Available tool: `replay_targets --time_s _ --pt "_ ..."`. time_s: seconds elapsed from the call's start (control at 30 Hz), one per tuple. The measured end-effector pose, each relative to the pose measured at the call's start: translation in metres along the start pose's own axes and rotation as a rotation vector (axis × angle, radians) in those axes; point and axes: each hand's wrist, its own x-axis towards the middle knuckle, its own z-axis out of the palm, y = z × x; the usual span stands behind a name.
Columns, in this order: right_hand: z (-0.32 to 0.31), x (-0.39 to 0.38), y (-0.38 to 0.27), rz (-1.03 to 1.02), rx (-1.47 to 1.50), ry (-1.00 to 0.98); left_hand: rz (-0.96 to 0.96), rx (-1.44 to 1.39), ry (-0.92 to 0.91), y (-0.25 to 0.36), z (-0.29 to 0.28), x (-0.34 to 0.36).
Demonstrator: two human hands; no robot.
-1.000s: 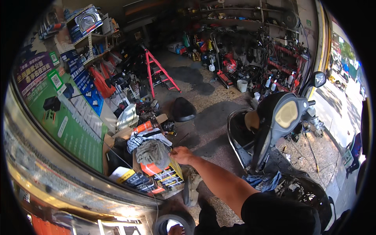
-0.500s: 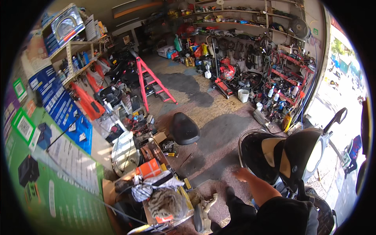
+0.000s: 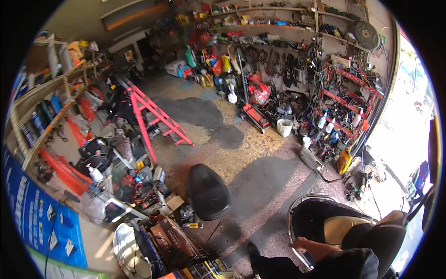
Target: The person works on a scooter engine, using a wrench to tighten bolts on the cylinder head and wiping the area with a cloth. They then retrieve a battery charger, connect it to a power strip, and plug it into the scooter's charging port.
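Note:
My right hand (image 3: 301, 245) is low at the right, its fingers curled beside or against the chrome rim (image 3: 291, 216) of a black and tan scooter (image 3: 341, 229); I cannot make out whether anything is in them. My left hand is not in view. A loose black seat (image 3: 207, 193) lies on the floor in front of me, left of the scooter. Left of my legs are worn cartons (image 3: 169, 239) and a pale curved panel (image 3: 127, 246).
A pink A-frame ladder (image 3: 160, 116) stands mid-left. Cluttered shelves (image 3: 260, 9) line the back, with a red floor jack (image 3: 255, 116), a white bucket (image 3: 284, 128) and a red rack (image 3: 346, 74) of bottles below. More parts crowd the left wall; the bright doorway is at right.
I have moved forward into the garage, so the seat and scooter sit nearer. My right hand has left the carton with rags and swung right to the scooter; my left hand has gone from view.

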Motion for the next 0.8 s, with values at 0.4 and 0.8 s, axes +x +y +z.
replay_targets --time_s 0.4,0.8 --pt "-0.296 0.038 -0.253 -0.923 -0.079 0.354 -0.31 -0.249 -0.324 0.052 0.148 0.293" --pt "-0.453 0.217 -0.153 0.063 0.06 0.289 -0.578 -0.4 -0.443 -0.044 0.287 0.616"
